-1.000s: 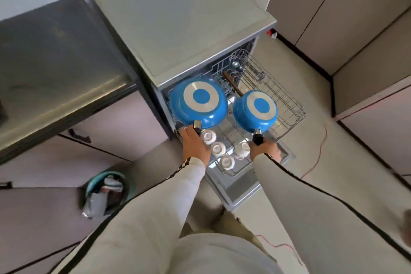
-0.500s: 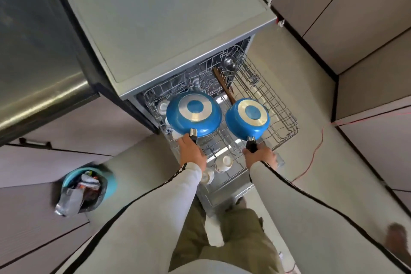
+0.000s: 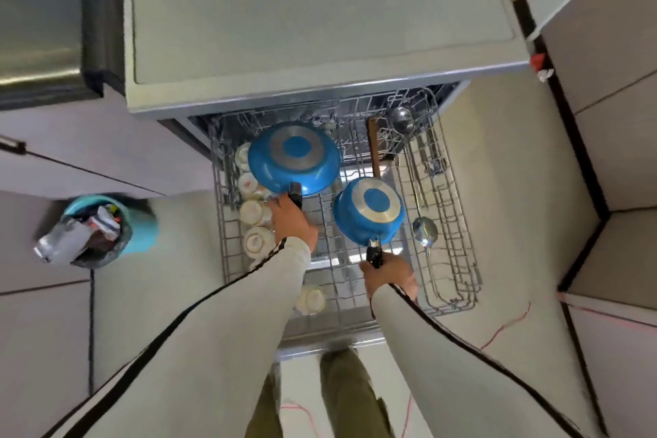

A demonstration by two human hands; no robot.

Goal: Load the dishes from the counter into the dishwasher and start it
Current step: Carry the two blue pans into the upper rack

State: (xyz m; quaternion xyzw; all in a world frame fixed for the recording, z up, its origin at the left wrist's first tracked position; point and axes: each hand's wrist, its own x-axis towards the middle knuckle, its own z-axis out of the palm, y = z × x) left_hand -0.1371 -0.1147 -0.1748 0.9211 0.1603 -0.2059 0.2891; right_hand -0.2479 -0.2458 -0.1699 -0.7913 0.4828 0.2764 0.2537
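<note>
From the head view, you have an inverted pan in each hand over the pulled-out grey wire rack (image 3: pixel 458 224) of the grey-topped dishwasher (image 3: pixel 313 11). Your left hand (image 3: pixel 293 220) is wrapped round the short black handle of the wide blue frying pan (image 3: pixel 293 158), whose steel-ringed base faces up. The pan sits over the rack's back-left part, its left rim overlapping the row of white ceramic cups (image 3: pixel 254 212) along the left side. Your right hand (image 3: pixel 389 276) grips the black handle of the smaller blue saucepan (image 3: pixel 369 210), also base up, nearer the middle of the rack. You cannot tell from here whether either pan rests on the wires or hangs just above them.

The main risk, as I judge it, is on the left: if you lower the frying pan where it is, its rim may land on the cups, tip them or leave the pan rocking. On the right, the saucepan is just beside the shiny metal ladle (image 3: pixel 425 229) and the brown wooden-handled utensil (image 3: pixel 373 146). Setting it down askew could trap either one or leave the handle jutting past the rack's front. Watch, too, the thin red cord (image 3: pixel 505 327) on the floor near your feet.
</note>
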